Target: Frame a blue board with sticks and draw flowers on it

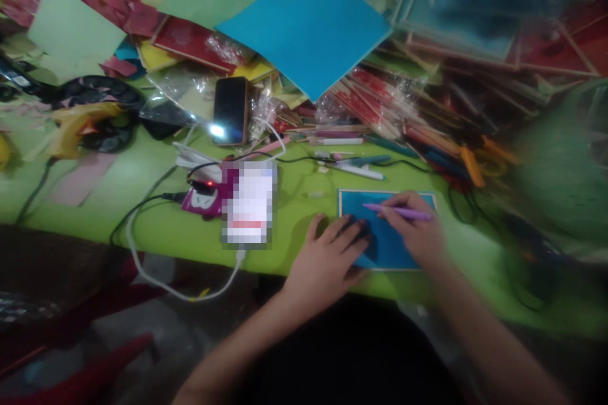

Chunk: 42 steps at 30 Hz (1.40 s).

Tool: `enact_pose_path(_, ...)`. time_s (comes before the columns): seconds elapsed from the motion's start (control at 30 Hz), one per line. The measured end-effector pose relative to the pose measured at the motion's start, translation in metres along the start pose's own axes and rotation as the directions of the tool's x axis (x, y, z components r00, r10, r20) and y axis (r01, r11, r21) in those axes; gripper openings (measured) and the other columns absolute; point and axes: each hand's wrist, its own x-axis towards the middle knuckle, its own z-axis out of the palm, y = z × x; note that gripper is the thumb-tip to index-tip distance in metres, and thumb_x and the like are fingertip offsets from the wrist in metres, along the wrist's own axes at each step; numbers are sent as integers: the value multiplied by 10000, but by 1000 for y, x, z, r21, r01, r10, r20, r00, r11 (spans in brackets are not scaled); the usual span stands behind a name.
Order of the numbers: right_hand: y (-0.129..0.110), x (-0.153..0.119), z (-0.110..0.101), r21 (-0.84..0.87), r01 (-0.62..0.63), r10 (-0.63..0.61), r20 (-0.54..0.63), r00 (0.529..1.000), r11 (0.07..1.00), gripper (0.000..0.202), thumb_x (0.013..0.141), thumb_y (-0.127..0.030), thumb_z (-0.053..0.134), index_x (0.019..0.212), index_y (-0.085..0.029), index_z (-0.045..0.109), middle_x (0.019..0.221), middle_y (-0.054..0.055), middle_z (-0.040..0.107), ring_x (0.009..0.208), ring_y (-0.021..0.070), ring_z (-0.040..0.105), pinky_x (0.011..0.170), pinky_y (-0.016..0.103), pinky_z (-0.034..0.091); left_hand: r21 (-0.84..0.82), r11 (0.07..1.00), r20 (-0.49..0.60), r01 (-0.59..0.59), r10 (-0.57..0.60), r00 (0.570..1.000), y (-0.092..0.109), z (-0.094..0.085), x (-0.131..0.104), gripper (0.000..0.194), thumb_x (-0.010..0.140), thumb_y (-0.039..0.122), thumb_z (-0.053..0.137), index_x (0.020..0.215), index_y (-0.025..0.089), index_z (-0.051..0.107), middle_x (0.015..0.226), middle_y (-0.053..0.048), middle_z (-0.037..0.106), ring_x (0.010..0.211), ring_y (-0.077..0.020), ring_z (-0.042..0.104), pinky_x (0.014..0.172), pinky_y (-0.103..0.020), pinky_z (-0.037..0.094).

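A blue rectangular card [394, 247] with a pale border lies flat near the front edge of the green table. My left hand [335, 243] rests with fingers spread over the card's left side, holding nothing. In my right hand [418, 234] is a purple pen [412, 212], pinched between thumb and fingers above the card. Its tip points left, at or just over the blue surface; whether it touches I cannot tell. Any marks on the card are too blurred to make out.
Left of my hands, a phone with a blurred screen [249, 202] lies by a purple power strip [202, 199] and cables. A second phone [230, 111] shines a light. Behind are pens [358, 169], blue paper [308, 31], sticks and a yellow glue gun [80, 126].
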Motion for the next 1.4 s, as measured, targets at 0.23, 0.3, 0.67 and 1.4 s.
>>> enact_pose_path(0.23,0,0,0,9,14,-14,4,1000,1000,160,896,-399,727,875,-244,690,790,13,734,733,189,698,683,325,562,1,1000,1,7,-7,1000,1,-1,0,497,1035,488,601,1494,304,546,1619,-46,532,1501,-302,453,1275,-634,254)
enact_pose_path(0.3,1,0,-1,8,20,-20,11,1000,1000,148,901,-385,728,879,-244,690,787,8,731,735,186,701,682,320,560,-5,1000,-2,9,-9,1000,1,-1,0,502,1031,485,610,1495,302,546,1619,-41,532,1501,-299,451,1278,-635,249)
enact_pose_path(0.67,-1,0,-1,19,13,-14,28,1000,1000,126,901,-354,723,864,-242,680,762,8,728,723,188,697,686,324,564,-9,1000,6,1,-1,1000,0,-1,0,506,1029,478,619,1494,294,546,1625,-33,527,1510,-295,435,1279,-640,240)
enact_pose_path(1.4,3,2,-4,121,-45,49,-35,998,992,203,864,-432,763,875,-242,691,794,17,732,742,202,727,701,331,582,-115,989,-347,91,-126,929,-16,-7,3,314,1041,271,602,1350,265,656,1334,-49,742,1225,-266,646,1043,-470,492)
